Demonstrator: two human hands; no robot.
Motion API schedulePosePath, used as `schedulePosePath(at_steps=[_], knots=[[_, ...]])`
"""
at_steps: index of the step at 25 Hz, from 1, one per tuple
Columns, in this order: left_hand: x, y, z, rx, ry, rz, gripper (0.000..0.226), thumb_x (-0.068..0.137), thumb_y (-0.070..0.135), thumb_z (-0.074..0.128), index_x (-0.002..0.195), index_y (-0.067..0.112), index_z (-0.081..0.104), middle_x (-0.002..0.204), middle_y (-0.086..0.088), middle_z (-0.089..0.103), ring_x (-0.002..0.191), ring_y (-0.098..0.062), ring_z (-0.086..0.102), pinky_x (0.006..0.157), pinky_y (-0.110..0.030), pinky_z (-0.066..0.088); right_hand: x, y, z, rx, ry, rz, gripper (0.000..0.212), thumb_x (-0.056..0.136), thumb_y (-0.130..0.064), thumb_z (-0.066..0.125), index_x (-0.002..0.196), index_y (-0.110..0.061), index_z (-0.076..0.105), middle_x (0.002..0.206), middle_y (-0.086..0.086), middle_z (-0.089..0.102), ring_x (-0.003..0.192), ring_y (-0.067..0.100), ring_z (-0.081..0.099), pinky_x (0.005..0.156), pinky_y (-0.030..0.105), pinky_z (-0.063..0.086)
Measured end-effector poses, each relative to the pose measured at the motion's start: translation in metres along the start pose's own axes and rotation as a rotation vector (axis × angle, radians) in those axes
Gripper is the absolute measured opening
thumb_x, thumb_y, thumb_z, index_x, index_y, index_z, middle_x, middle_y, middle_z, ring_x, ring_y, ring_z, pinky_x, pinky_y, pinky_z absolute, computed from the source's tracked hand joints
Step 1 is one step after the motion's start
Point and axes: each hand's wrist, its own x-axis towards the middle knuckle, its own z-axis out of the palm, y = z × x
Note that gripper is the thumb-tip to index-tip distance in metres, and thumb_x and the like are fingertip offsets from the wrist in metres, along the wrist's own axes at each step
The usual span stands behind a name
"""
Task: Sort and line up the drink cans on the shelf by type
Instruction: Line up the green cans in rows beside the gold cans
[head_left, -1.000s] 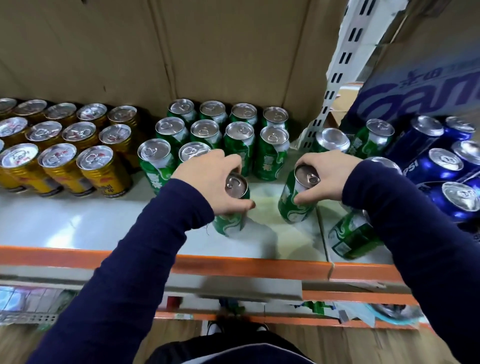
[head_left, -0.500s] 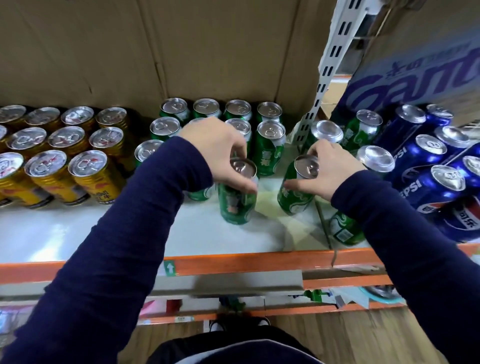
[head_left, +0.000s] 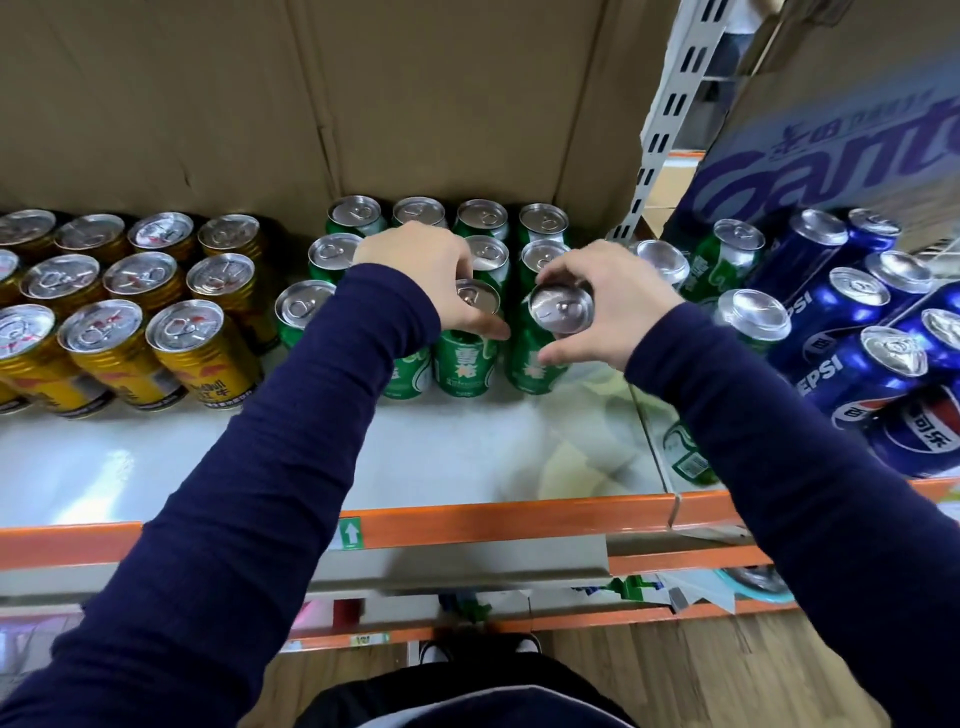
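Steel shelf (head_left: 260, 457) with an orange front lip and cardboard (head_left: 415, 104) propped behind it, just the one head view to go on. Gold Red Bull cans (head_left: 202, 353) sit in tidy rows on the left, Pepsi cans (head_left: 852, 374) are jumbled on the right, and the green block (head_left: 358, 215) is mid-shelf at the back. A second ago both green cans were out on the bare front of the shelf, well apart. Now they've been slid back side by side, right up against the block's front row. The left hand (head_left: 415, 270) grips the left green can (head_left: 465, 364) by its top rim, and the right hand (head_left: 608, 296) has its fingers curled round the lid of the right green can (head_left: 530, 364). I'd say that row is basically filled, with a few stray green cans (head_left: 727, 260) over by the Pepsi left to fetch.
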Motion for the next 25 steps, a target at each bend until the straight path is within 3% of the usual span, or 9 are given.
schedulePosePath(at_steps=[3,6,9,12,14,16,20,23,25], knots=[[-0.003,-0.002,0.007,-0.02,0.022,-0.001,0.069,0.054,0.081,0.059,0.092,0.024,0.063,0.082,0.003,0.056,0.082,-0.021,0.054,0.066,-0.03,0.041,0.009,-0.004,0.019,-0.018,-0.008,0.029,0.083,0.058,-0.031,0.084,0.129,-0.014,0.046,0.124,0.008,0.046,0.11,0.022,0.046,0.087,0.02,0.033],[-0.008,-0.001,0.014,-0.003,0.069,0.013,0.071,0.06,0.081,0.054,0.101,0.024,0.062,0.093,0.0,0.054,0.098,-0.024,0.053,0.071,-0.033,0.042,0.005,0.003,0.019,0.021,-0.008,0.066,0.09,0.06,-0.038,0.083,0.135,-0.015,0.039,0.131,0.008,0.045,0.119,0.026,0.045,0.1,0.029,0.037],[-0.012,0.008,0.022,-0.058,0.223,0.035,0.063,0.073,0.069,0.054,0.112,0.02,0.062,0.107,-0.004,0.054,0.108,-0.025,0.05,0.075,-0.035,0.042,-0.012,0.024,-0.007,-0.028,0.015,0.073,0.069,0.071,-0.045,0.074,0.129,-0.015,0.049,0.124,0.008,0.054,0.112,0.023,0.05,0.092,0.026,0.036],[-0.01,0.037,0.027,-0.211,0.417,0.187,0.044,0.083,0.052,0.056,0.103,0.013,0.065,0.096,-0.005,0.057,0.096,-0.024,0.055,0.073,-0.028,0.038,-0.034,0.068,-0.039,-0.131,0.086,0.173,0.052,0.078,-0.041,0.069,0.121,-0.015,0.057,0.119,0.011,0.059,0.107,0.026,0.054,0.093,0.032,0.039],[-0.006,0.068,0.032,-0.306,0.354,0.343,0.044,0.083,0.052,0.051,0.097,0.013,0.066,0.09,-0.004,0.059,0.087,-0.022,0.057,0.071,-0.027,0.042,-0.046,0.103,-0.052,-0.194,0.098,0.269,0.056,0.074,-0.049,0.068,0.12,-0.018,0.059,0.119,0.013,0.059,0.108,0.031,0.054,0.095,0.037,0.041],[-0.008,0.105,0.039,-0.352,0.186,0.467,0.054,0.08,0.06,0.046,0.101,0.015,0.066,0.093,-0.002,0.06,0.086,-0.019,0.057,0.074,-0.033,0.049,-0.054,0.128,-0.056,-0.179,0.079,0.308,0.063,0.069,-0.059,0.067,0.119,-0.021,0.06,0.12,0.012,0.06,0.107,0.031,0.055,0.094,0.036,0.042],[-0.021,0.172,0.061,-0.354,-0.115,0.576,0.074,0.072,0.059,0.067,0.127,0.013,0.053,0.115,-0.006,0.056,0.104,-0.02,0.054,0.091,-0.035,0.046,-0.062,0.149,-0.048,-0.036,0.042,0.279,0.068,0.069,-0.05,0.073,0.128,-0.024,0.051,0.122,0.006,0.062,0.109,0.026,0.058,0.093,0.03,0.043],[-0.02,0.189,0.069,-0.412,-0.075,0.489,0.075,0.065,0.047,0.077,0.127,0.013,0.052,0.108,-0.005,0.052,0.099,-0.021,0.053,0.088,-0.035,0.046,-0.064,0.159,-0.042,-0.004,0.059,0.259,0.071,0.063,-0.043,0.078,0.126,-0.025,0.048,0.117,0.006,0.063,0.104,0.028,0.059,0.091,0.036,0.047],[-0.022,0.178,0.066,-0.42,-0.004,0.42,0.066,0.058,0.049,0.078,0.112,0.017,0.059,0.096,0.0,0.053,0.088,-0.018,0.053,0.081,-0.034,0.048,-0.063,0.16,-0.043,0.117,0.092,0.249,0.068,0.06,-0.036,0.082,0.118,-0.023,0.049,0.109,0.002,0.062,0.095,0.021,0.058,0.081,0.03,0.045]])
